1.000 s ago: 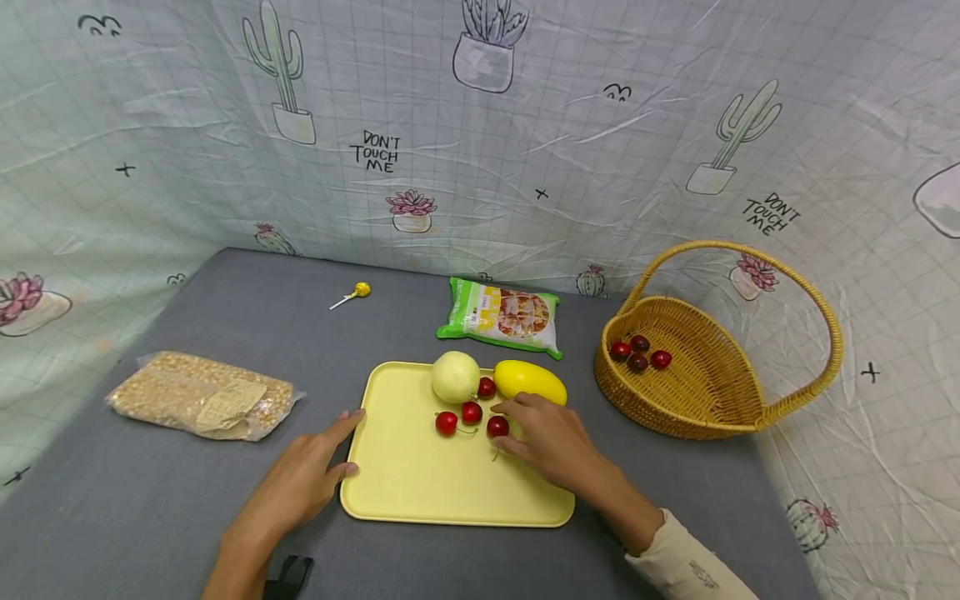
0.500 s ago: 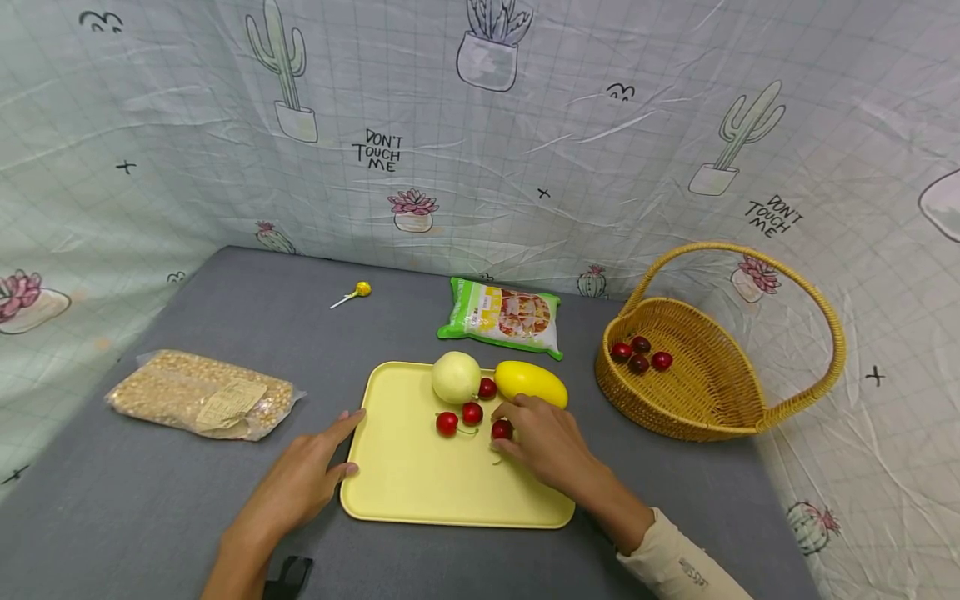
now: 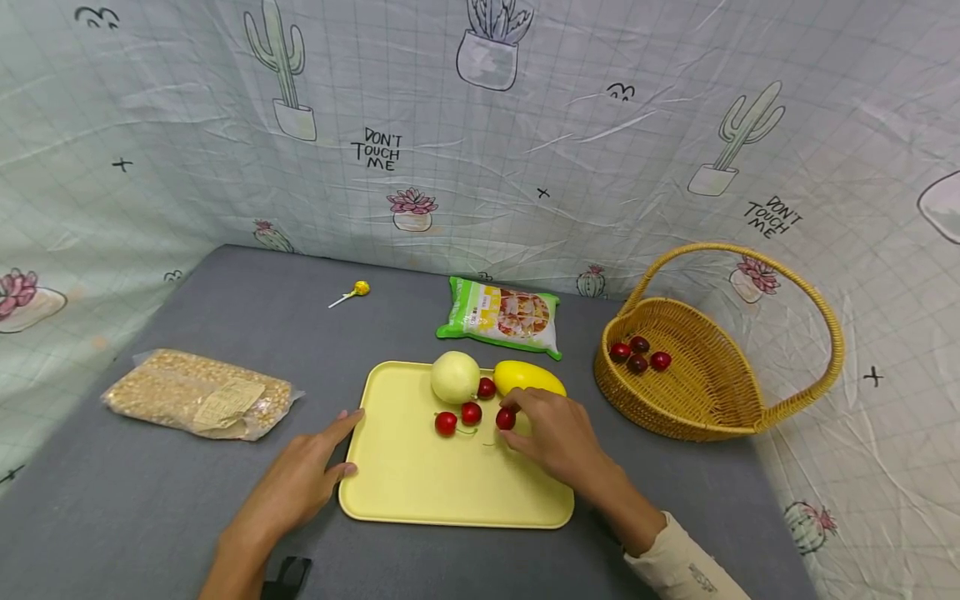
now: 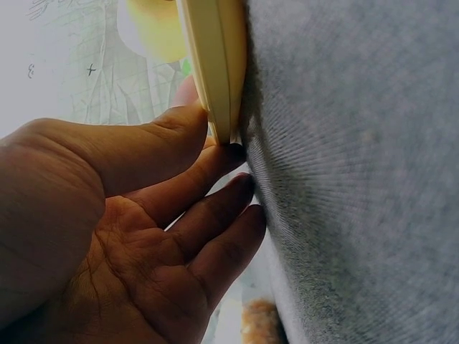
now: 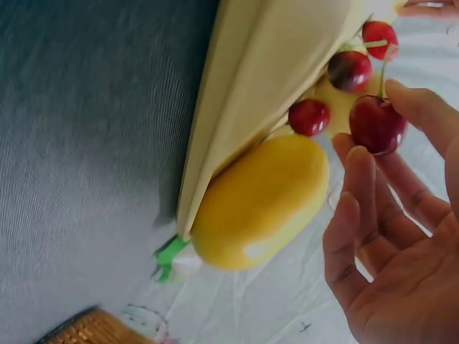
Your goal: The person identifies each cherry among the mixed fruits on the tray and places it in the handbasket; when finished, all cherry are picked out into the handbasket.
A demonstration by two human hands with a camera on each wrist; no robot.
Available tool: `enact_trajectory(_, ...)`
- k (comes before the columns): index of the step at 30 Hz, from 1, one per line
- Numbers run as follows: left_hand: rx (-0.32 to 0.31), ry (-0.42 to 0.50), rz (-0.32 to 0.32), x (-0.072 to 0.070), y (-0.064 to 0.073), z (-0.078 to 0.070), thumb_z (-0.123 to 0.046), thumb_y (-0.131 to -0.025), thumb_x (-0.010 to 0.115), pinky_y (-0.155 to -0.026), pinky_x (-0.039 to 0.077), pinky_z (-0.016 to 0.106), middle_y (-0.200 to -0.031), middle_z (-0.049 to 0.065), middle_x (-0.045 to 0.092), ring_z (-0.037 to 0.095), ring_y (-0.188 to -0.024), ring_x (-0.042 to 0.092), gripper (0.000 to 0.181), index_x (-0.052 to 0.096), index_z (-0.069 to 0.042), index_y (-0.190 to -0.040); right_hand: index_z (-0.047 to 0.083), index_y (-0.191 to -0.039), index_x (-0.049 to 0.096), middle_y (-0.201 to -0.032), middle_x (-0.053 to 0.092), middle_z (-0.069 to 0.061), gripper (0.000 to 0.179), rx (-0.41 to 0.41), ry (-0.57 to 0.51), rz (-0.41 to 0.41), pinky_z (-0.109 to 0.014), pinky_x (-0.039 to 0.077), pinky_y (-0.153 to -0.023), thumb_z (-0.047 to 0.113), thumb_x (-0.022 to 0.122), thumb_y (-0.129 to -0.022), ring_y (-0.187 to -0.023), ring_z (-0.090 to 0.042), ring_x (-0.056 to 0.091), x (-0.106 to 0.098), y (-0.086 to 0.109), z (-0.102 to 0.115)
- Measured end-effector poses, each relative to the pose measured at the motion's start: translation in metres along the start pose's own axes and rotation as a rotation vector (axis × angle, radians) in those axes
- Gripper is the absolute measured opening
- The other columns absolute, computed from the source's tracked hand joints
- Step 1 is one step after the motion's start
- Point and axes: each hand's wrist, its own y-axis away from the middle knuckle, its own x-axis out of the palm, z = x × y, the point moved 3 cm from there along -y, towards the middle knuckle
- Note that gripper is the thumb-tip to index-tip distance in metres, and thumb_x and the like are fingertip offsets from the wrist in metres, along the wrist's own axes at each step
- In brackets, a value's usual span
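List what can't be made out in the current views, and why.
- Head: lower edge of the yellow oval fruit, behind the person's right hand.
- Head: fine print on the green and white plastic packet, too small.
- Head: black object, unidentifiable, cut off by the bottom edge.
- Left wrist: rest of the pale yellow rectangular tray, cut off by the top edge.
- Right wrist: most of the brown woven basket, cut off by the bottom edge.

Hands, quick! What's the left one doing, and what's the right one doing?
Left hand: open, touching the left edge of the yellow tray.
Right hand: closed, pinching one red cherry.
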Motion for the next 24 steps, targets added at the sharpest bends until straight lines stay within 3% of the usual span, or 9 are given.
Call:
enact_trajectory(7, -0.014, 0.004, 0.007, -0.001, 0.0, 0.0, -0.007, -0.089, 0.083, -0.103, 0.055, 0.062, -0.148, 0.033, 0.058, 0.049, -0.133, 0.062, 0.074, 0.052, -0.004, -0.156, 0.023, -0.104, 0.074, -0.092, 0.078, 0.009, 0.031, -0.012, 0.01, -0.139, -0.019, 0.039, -0.054, 0.026, 0.094, -0.08, -0.062, -0.003, 0.048, -0.014, 0.0, -0.009)
enact_trajectory(15, -0.014, 0.004, 0.01, -0.001, -0.001, -0.001, -0.006, -0.089, 0.083, -0.104, 0.054, 0.063, -0.147, 0.035, 0.058, 0.049, -0.133, 0.062, 0.074, 0.052, -0.003, -0.156, 0.019, -0.106, 0.073, -0.095, 0.081, 0.003, 0.035, -0.006, 0.006, -0.285, -0.019, 0.041, -0.051, 0.024, 0.093, -0.078, -0.061, -0.004, 0.053, -0.026, 0.001, -0.023)
enact_trajectory(24, -0.006, -0.006, 0.005, 0.0, -0.001, -0.001, -0.005, -0.088, 0.083, -0.104, 0.054, 0.063, -0.146, 0.034, 0.058, 0.049, -0.132, 0.063, 0.073, 0.053, -0.003, -0.155, 0.012, -0.109, 0.074, -0.09, 0.079, -0.006, 0.041, 0.033, -0.011, -0.409, -0.024, 0.043, -0.051, 0.024, 0.096, -0.077, -0.06, -0.017, 0.062, -0.041, 0.002, -0.039)
